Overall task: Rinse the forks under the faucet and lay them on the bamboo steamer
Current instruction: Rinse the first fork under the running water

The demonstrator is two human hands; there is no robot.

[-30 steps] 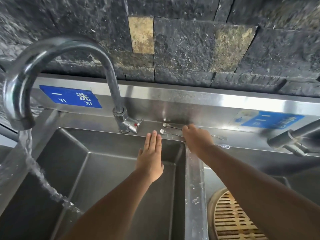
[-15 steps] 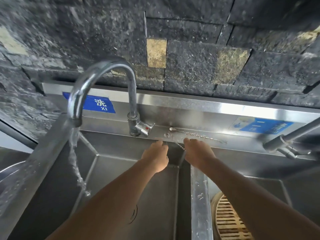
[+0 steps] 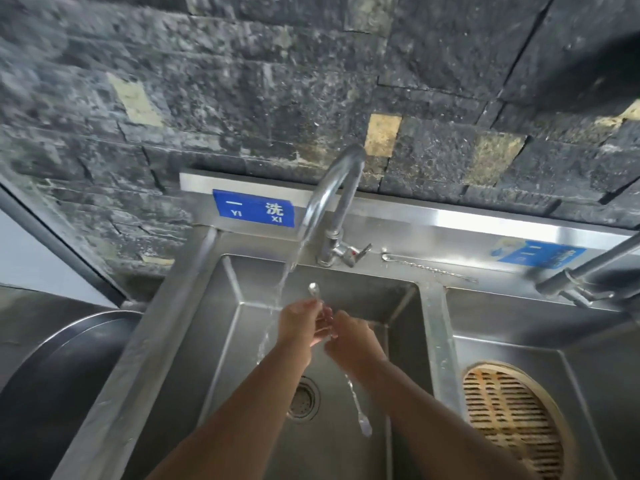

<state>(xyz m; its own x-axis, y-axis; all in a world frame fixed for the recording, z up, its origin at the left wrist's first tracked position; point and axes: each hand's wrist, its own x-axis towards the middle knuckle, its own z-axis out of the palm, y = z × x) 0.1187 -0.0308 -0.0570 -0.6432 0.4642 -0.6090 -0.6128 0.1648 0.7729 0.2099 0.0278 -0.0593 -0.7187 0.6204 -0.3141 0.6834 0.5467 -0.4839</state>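
Note:
A long thin metal fork [image 3: 360,415] with a twisted stem is held over the left basin. Its rounded end [image 3: 313,289] sticks up above my fingers and its other end hangs below my right wrist. My left hand [image 3: 299,325] grips the upper stem. My right hand [image 3: 351,337] pinches the stem just beside it. Water from the curved faucet [image 3: 334,199] streams down just left of my left hand. A second fork [image 3: 429,269] lies on the back ledge. The round bamboo steamer [image 3: 512,424] sits in the right basin with nothing on it.
The left basin [image 3: 225,341] has a drain [image 3: 304,400] under my left forearm. A steel divider [image 3: 438,341] separates the basins. A second faucet [image 3: 588,275] juts in at the right. A large dark round metal vessel [image 3: 69,368] stands left of the sink.
One fork came off the back ledge and both hands carried it down over the left basin beside the stream. The view has tilted and shifted, showing more of the sink.

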